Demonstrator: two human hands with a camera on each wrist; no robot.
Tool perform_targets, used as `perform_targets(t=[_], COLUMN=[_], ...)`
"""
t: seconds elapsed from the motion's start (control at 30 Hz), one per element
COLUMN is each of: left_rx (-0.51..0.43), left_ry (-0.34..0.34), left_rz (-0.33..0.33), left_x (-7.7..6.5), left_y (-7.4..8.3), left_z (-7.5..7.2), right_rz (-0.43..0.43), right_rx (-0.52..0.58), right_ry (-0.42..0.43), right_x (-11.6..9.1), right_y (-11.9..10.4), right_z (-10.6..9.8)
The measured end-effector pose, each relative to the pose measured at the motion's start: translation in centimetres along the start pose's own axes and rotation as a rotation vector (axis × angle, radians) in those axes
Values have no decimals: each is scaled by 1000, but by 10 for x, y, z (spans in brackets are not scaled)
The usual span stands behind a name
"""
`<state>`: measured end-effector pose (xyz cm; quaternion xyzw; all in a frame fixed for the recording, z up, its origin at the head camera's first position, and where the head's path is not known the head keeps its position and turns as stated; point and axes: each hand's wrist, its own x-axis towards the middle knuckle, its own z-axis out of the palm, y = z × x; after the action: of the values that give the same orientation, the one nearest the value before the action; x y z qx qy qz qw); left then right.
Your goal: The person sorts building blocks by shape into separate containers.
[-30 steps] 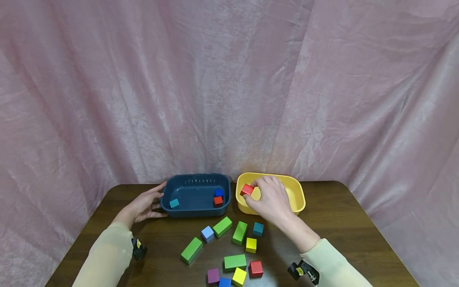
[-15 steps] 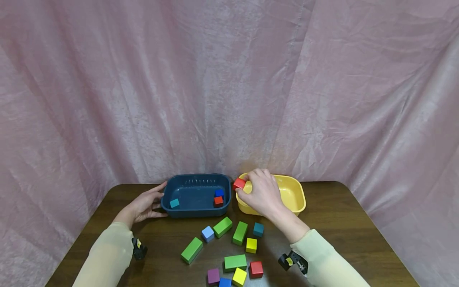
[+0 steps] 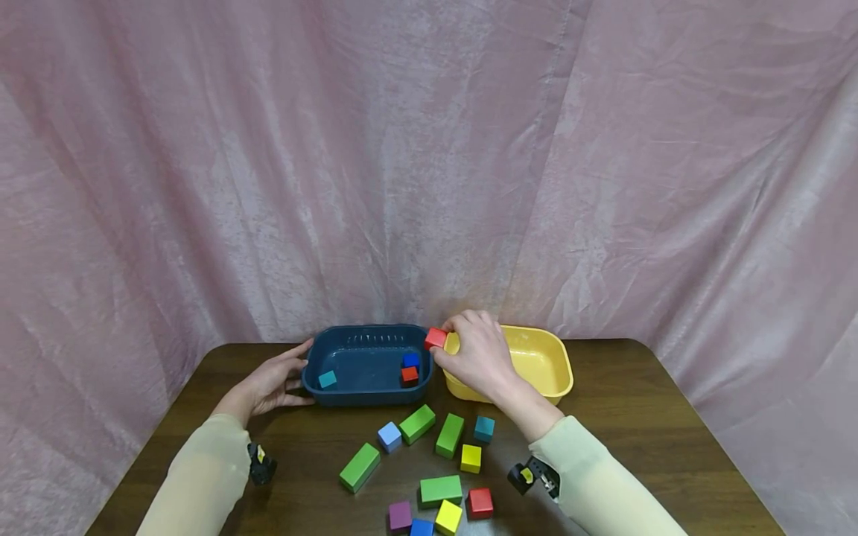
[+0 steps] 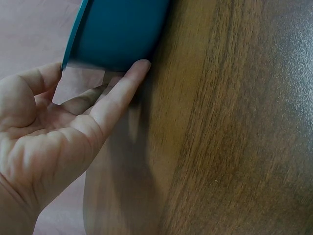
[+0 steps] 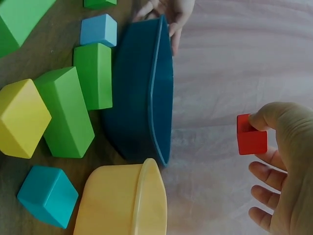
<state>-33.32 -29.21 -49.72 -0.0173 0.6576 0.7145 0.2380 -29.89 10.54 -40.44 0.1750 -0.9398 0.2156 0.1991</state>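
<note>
My right hand point(image 3: 477, 356) pinches a red cube point(image 3: 436, 338) between thumb and fingers, held up over the gap where the two bins meet. In the right wrist view the red cube point(image 5: 252, 139) hangs well above the bin rims. At the left end of the dark blue bin point(image 3: 369, 397), my left hand point(image 3: 271, 381) touches the wall with its fingers stretched out. The left wrist view shows those fingertips point(image 4: 142, 66) against the blue bin point(image 4: 117, 36). Inside the blue bin lie a teal cube point(image 3: 327, 379), a blue cube point(image 3: 411, 360) and another red cube point(image 3: 410, 376).
A yellow bin point(image 3: 566, 378) stands right of the blue one, partly behind my right hand. In front lie several green blocks point(image 3: 359, 467), a light blue cube point(image 3: 389, 436), a teal cube point(image 3: 484, 429), yellow cubes point(image 3: 471, 458), a red cube point(image 3: 480, 503) and a purple cube point(image 3: 400, 515).
My right hand has moved left with the red cube, from over the yellow bin to the blue bin's right edge, rising slightly in view. My left hand has stayed in place.
</note>
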Motion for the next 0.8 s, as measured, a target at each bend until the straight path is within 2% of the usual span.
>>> perform_targets(t=[0.2, 0.5, 0.8], left_rx=[1, 0, 3], left_ry=[3, 17, 19], left_rz=[3, -3, -7], left_x=[0, 4, 6], left_y=[0, -2, -3], left_z=[1, -2, -4], right_rz=[-5, -59, -75], right_rx=[10, 2, -33], right_ry=[-20, -40, -125], right_x=[5, 15, 28], right_y=[-1, -5, -11], right_z=[4, 8, 18])
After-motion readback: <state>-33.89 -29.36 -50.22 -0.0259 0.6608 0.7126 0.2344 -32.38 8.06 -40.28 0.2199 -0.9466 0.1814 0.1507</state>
